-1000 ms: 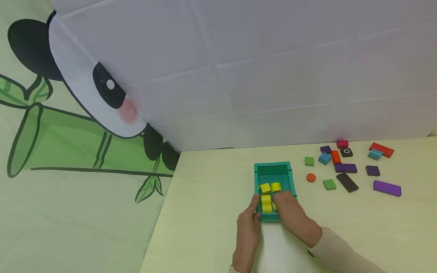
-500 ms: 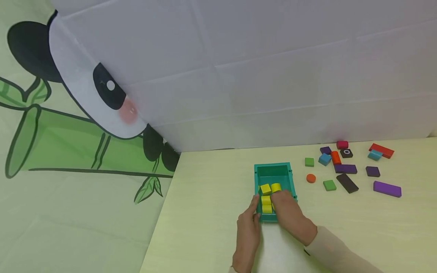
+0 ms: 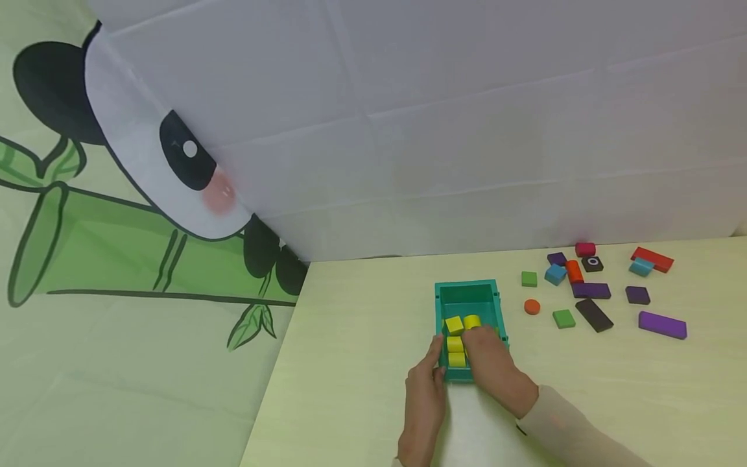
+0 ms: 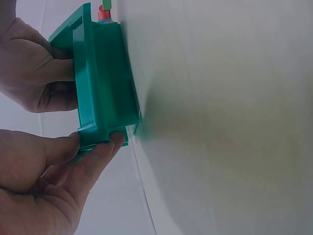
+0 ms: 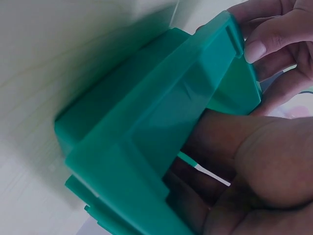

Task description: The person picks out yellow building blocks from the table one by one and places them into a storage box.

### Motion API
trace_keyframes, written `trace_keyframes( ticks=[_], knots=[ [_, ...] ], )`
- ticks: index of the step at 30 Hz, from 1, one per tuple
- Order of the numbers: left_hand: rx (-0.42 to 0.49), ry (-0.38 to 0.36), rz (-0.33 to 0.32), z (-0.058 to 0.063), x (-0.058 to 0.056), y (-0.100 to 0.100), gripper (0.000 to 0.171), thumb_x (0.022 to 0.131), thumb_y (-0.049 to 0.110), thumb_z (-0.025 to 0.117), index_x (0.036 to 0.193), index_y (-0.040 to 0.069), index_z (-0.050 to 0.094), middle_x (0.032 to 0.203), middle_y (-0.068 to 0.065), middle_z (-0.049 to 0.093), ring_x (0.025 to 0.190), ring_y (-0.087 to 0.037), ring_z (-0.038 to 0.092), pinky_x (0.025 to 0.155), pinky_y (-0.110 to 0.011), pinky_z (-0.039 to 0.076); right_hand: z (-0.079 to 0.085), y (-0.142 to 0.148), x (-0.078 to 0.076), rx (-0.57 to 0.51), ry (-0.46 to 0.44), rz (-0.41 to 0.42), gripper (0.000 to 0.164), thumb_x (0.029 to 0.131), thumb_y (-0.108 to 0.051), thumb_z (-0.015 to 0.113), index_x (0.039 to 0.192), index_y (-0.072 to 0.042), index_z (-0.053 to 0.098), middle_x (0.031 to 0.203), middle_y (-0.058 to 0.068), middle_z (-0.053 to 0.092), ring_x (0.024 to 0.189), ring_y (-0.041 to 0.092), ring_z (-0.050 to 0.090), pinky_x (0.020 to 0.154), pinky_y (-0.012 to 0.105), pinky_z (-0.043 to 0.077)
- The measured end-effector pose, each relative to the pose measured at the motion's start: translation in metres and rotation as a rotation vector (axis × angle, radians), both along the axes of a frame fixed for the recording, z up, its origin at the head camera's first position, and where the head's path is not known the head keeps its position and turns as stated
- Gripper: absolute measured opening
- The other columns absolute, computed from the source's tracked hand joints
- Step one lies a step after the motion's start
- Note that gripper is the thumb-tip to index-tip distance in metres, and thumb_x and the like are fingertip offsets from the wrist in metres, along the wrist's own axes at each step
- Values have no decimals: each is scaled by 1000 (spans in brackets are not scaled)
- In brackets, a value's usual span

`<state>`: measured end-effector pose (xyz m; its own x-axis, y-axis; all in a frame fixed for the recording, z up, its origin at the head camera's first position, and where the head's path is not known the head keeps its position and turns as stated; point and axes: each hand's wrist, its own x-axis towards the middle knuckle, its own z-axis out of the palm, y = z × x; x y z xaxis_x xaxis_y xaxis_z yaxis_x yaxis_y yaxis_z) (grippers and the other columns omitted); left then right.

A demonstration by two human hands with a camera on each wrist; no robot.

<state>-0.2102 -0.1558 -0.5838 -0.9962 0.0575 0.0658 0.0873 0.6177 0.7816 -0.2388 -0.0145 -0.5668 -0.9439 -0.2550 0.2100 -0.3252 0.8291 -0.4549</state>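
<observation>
A green plastic box (image 3: 465,283) stands on the table with several yellow blocks (image 3: 455,344) inside, a yellow cylinder (image 3: 471,321) among them. My left hand (image 3: 425,392) pinches the box's left side. In the left wrist view its thumb (image 4: 63,148) lies on the rim and its fingers (image 4: 93,164) lie against the outside. Over the box's near right part, my right hand (image 3: 496,366) reaches in with its fingers down among the yellow blocks. Those fingertips are hidden by the hand and, in the right wrist view, by the box wall (image 5: 142,132), so whether they grip a block cannot be seen.
Right of the box lie several loose blocks: green squares (image 3: 563,318), an orange disc (image 3: 532,307), a black bar (image 3: 594,315), purple bars (image 3: 662,325), blue and red pieces (image 3: 652,259). A white cloth wall (image 3: 467,162) borders the table's back edge.
My right wrist and sleeve have shifted slightly left, while the fingers stay in the box. The left hand, the box and the blocks look the same.
</observation>
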Motion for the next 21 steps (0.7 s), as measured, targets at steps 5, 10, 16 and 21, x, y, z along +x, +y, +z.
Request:
trace_keyframes(
  ticks=[5,10,16,21],
  knots=[
    [3,-7,1,0,1,1,61,88,-1,55,137,28,36,138,10,37,119,-5,34,97,-33,38,-2,0,0,0,4,-5,17,73,11,62,77,-4,54,68,3,46,67,20,41,57,33,42],
    [-4,-11,3,1,0,1,61,87,-1,55,137,28,36,138,8,38,119,-6,34,97,-33,39,1,1,2,-10,9,0,17,73,11,61,76,-4,53,68,3,46,67,20,42,58,34,43],
    [-19,4,6,1,0,0,60,87,0,56,136,28,37,136,9,39,118,-6,36,96,-34,40,7,4,4,-68,-9,6,16,74,11,59,79,-4,55,69,2,46,68,19,41,60,35,43],
    [-22,15,1,2,0,0,59,87,-1,57,136,26,38,136,4,41,117,-7,36,95,-35,41,13,12,7,-116,22,-11,22,75,10,61,93,-2,61,86,5,58,81,21,50,72,39,50]
  ],
)
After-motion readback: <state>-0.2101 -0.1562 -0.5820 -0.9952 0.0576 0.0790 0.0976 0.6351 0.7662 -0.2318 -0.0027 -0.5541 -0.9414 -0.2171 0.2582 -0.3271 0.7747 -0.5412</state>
